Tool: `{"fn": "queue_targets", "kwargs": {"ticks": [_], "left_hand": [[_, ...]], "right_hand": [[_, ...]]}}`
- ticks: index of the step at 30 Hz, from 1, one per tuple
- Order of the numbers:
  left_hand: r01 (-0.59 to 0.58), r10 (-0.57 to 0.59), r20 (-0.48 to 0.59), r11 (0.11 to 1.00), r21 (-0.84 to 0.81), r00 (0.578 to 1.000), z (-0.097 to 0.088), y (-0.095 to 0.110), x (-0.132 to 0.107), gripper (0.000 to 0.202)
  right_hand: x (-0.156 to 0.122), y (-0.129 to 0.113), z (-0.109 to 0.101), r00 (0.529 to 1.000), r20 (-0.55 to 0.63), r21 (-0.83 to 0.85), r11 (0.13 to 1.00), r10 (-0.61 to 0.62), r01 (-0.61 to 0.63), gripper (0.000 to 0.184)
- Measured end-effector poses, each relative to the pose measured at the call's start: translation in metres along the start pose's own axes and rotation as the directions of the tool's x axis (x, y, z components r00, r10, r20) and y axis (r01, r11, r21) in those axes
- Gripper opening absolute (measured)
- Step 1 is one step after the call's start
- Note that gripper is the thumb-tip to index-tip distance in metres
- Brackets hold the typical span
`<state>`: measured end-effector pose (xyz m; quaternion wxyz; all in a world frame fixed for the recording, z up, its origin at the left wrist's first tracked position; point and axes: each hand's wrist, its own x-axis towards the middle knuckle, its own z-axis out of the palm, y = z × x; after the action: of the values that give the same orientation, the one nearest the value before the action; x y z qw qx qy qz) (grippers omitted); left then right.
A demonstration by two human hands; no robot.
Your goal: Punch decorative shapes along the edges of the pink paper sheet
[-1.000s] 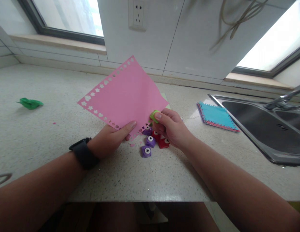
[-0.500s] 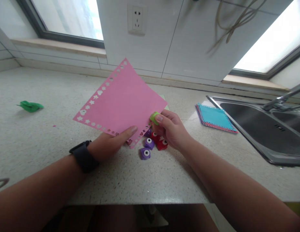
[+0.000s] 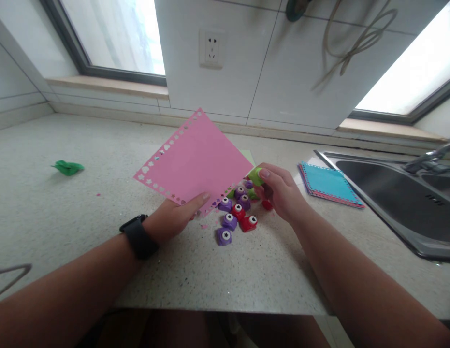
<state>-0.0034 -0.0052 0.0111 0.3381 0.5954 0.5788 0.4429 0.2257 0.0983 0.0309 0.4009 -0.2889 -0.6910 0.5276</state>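
Observation:
My left hand (image 3: 177,212) pinches the near edge of a pink sheet of paper (image 3: 195,162), thumb on top. Small shapes such as stars, hearts and flowers are cut out along the sheet's left and near edges. Between the thumb and fingers of my right hand (image 3: 281,188) is a green paper punch (image 3: 256,176), close to the sheet's right corner; whether it touches the paper I cannot tell. Below the sheet lie several more punches: purple ones such as the star punch (image 3: 224,236), red ones like the near red punch (image 3: 249,223), and partly hidden green ones.
To the right, a stack of coloured paper (image 3: 331,181) with punched borders, blue on top, lies beside the steel sink (image 3: 377,193). A crumpled green item (image 3: 68,167) rests far left. Pale green paper (image 3: 248,155) shows behind the pink sheet. Tiny pink scraps dot the counter (image 3: 174,280).
The green punch in my right hand has moved off the sheet's near right edge toward its right corner, uncovering more of the punches below. My left hand still holds the pink paper.

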Motion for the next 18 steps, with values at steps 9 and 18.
{"fn": "queue_targets", "kwargs": {"ticks": [9, 18], "left_hand": [[-0.012, 0.014, 0.028, 0.998, -0.063, 1.000, -0.003, -0.009, 0.008, 0.029], [-0.049, 0.050, 0.010, 0.995, -0.086, 0.999, -0.004, -0.007, 0.011, 0.018]], "right_hand": [[-0.002, -0.029, -0.031, 0.959, 0.219, -0.425, 0.902, 0.182, -0.074, 0.026], [-0.004, -0.041, -0.044, 0.867, 0.327, -0.739, 0.674, 0.377, -0.015, 0.033]]}}
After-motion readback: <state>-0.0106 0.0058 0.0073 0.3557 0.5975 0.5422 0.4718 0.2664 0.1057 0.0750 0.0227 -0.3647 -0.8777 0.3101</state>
